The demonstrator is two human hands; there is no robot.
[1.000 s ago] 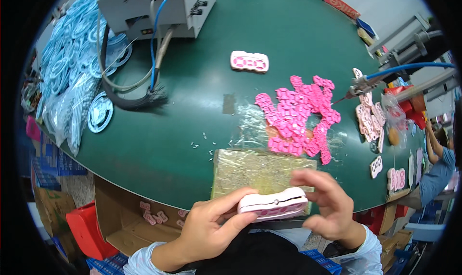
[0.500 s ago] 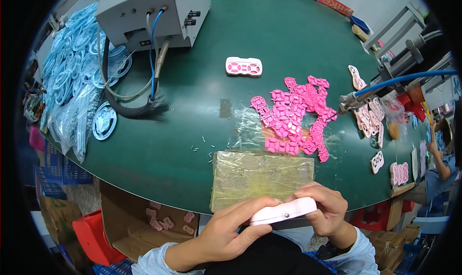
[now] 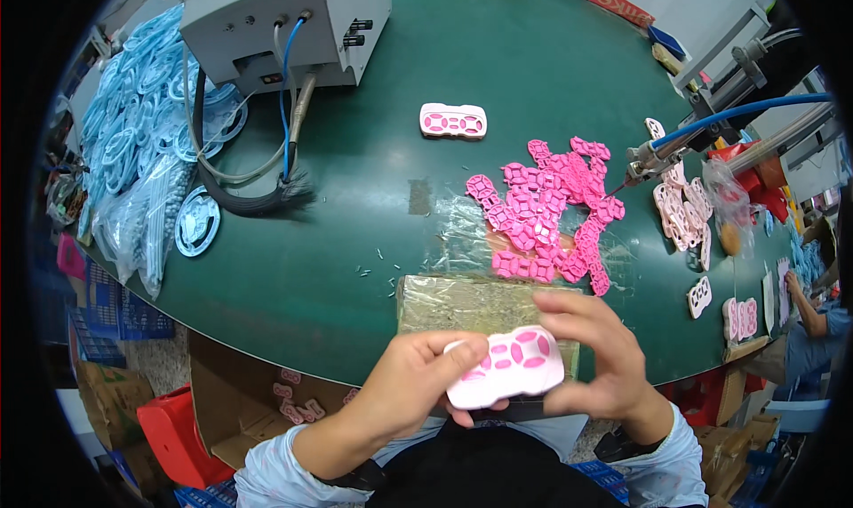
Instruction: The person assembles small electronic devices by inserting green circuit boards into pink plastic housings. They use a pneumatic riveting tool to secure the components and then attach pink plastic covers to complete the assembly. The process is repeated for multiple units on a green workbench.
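Over on the far left, blue plastic rings lie heaped beside a grey machine box whose cables trail onto the green tabletop. Nearer the front edge, the left hand pinches the left end of a white controller shell with pink buttons showing, and the right hand curls round its other end, fingers closed on it above a clear plastic sheet. One finished-looking shell sits alone further back, while a big pile of pink button pads remains, so by my reckoning most of the work is left. Open green room lies mid-table; the right side is crowded by a blue-hosed tool and more shells.
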